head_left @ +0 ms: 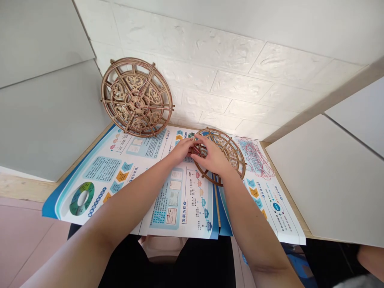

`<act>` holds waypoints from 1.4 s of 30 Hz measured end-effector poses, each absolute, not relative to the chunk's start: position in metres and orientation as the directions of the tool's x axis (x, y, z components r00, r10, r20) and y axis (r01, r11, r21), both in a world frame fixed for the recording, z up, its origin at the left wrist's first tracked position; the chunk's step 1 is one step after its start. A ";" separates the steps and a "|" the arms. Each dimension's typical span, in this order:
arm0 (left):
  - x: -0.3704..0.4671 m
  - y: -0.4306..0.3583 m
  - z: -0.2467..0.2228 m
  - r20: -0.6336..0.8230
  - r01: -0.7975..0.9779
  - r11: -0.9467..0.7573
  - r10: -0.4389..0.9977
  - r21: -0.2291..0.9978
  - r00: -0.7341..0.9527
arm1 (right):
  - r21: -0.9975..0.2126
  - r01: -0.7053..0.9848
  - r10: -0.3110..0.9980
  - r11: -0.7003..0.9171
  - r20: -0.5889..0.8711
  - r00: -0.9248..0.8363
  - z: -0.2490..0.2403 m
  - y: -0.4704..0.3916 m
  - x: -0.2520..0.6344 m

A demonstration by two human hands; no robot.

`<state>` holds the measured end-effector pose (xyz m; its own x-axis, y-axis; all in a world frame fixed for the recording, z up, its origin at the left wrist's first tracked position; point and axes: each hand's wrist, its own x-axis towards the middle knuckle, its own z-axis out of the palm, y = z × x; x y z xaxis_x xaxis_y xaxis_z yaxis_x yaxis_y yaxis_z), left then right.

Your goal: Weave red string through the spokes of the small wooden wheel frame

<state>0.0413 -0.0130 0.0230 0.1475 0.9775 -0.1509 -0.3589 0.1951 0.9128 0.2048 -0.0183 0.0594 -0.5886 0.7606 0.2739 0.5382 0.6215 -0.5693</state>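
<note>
A round openwork wooden wheel (232,150) with spokes and scroll-cut panels lies on the printed sheets in front of me. My left hand (183,151) is closed at its left edge, fingers bent against the rim. From the right, my right hand (212,155) reaches over the wheel, its thumb and fingers curled together near the left hand's fingertips. Whatever is between those fingertips is too small and covered to make out. A similar, larger-looking wooden wheel (136,98), with reddish wire along its rings, leans upright against the wall at the back left.
A loose tangle of thin red wire (259,158) lies on the sheets at the right. Printed posters (120,188) cover the wooden tabletop. Grey panels (45,120) flank the table on both sides, and a white brick-pattern wall (240,80) closes the back. Part of another person (372,260) shows at the lower right.
</note>
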 end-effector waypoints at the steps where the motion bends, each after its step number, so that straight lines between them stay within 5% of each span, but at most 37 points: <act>1: 0.041 -0.013 0.024 -0.159 -0.372 0.208 0.974 0.904 0.158 | -0.591 0.533 0.767 0.605 0.253 -0.590 0.061 -0.019 0.207; 7: 0.039 -0.016 0.030 -0.165 -0.371 0.227 0.968 0.901 0.190 | -0.621 0.520 0.766 0.587 0.218 -0.605 0.068 -0.020 0.213; 15: 0.040 -0.016 0.030 -0.178 -0.443 0.221 0.974 0.869 0.137 | -0.686 0.456 0.810 0.567 0.364 -0.461 0.074 -0.001 0.244; 27: 0.037 -0.017 0.036 -0.132 -0.474 0.151 0.988 0.868 0.073 | -0.721 0.591 0.895 0.363 0.092 -0.437 0.076 0.010 0.273; 33: 0.039 -0.027 0.046 -0.035 -0.330 0.081 0.989 0.940 0.145 | -0.796 0.560 0.924 0.231 0.000 -0.382 0.075 0.013 0.280; 42: 0.048 -0.032 0.046 0.044 -0.238 -0.032 0.998 0.971 0.048 | -0.734 0.547 0.880 0.402 0.475 -0.008 0.077 0.013 0.274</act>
<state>0.0481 -0.0324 0.0465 0.0477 0.9979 0.0441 -0.2382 -0.0315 0.9707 0.2739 0.0133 0.0768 -0.0083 0.8798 0.4753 0.5470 0.4019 -0.7343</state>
